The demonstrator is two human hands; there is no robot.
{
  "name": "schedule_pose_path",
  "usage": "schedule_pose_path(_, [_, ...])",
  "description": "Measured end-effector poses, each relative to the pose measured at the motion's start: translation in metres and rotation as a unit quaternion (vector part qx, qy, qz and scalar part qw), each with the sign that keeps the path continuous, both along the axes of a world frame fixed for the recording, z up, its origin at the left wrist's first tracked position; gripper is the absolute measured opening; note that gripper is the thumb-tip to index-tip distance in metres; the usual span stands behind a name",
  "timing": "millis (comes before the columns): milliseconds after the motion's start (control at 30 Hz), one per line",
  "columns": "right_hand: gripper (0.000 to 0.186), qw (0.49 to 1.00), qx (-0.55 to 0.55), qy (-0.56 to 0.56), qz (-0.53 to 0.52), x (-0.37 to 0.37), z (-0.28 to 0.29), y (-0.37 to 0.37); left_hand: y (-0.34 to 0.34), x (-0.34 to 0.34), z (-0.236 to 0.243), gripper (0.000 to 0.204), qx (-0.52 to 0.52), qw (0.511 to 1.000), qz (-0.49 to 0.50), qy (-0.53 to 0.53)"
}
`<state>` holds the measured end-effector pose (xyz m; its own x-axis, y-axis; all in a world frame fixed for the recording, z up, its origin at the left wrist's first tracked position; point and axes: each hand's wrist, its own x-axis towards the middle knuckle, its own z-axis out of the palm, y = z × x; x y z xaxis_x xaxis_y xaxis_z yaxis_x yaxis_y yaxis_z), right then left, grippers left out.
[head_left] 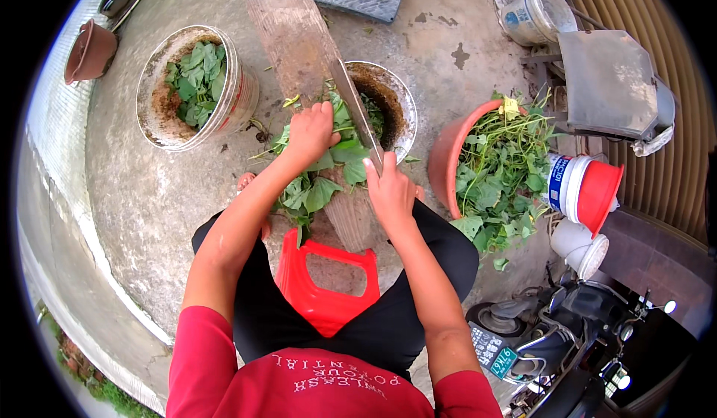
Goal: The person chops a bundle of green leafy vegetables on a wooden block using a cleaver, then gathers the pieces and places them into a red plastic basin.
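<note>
Surrounding held leaves (323, 192), bucket (246, 93), tub (447, 153), stool (328, 306)

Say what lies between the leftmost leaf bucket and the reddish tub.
Head view: wooden board, second bucket, leafy greens held under the left hand, and a knife in the right hand.

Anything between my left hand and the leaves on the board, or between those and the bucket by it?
The left hand touches the leaves directly; the knife in the right hand stands between them and the bucket.
</note>
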<state>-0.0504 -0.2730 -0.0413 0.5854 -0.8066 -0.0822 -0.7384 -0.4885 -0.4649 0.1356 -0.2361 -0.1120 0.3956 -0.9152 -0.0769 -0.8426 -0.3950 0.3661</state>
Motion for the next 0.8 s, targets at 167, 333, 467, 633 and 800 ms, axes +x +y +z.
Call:
schedule_pose_path(167, [0.036,0.996,0.014,0.085,0.018,0.003,-0.014,-0.008,0.011,0.001,0.004,0.054,-0.038,0.999,-0.001,0.036])
schedule_pose_path(333, [0.035,0.996,-0.006,0.086,-0.004,0.008,-0.013,-0.002,0.032,0.002,0.011,0.042,-0.210,0.973,-0.015,0.095])
schedule_pose_path(467, [0.034,1.000,0.002,-0.002,0.003,0.010,0.002,-0.001,0.038,-0.001,0.010,0.019,-0.249,0.964,-0.055,0.074])
schedule_pose_path(633, [0.032,0.983,-0.067,-0.168,0.021,0.027,0.032,0.014,0.038,-0.006,0.001,0.022,-0.203,0.976,-0.072,0.016])
schedule_pose_path(800, [0.031,0.999,-0.003,0.033,0.026,0.019,-0.007,0.003,0.039,-0.007,-0.002,0.019,-0.208,0.973,-0.097,-0.008])
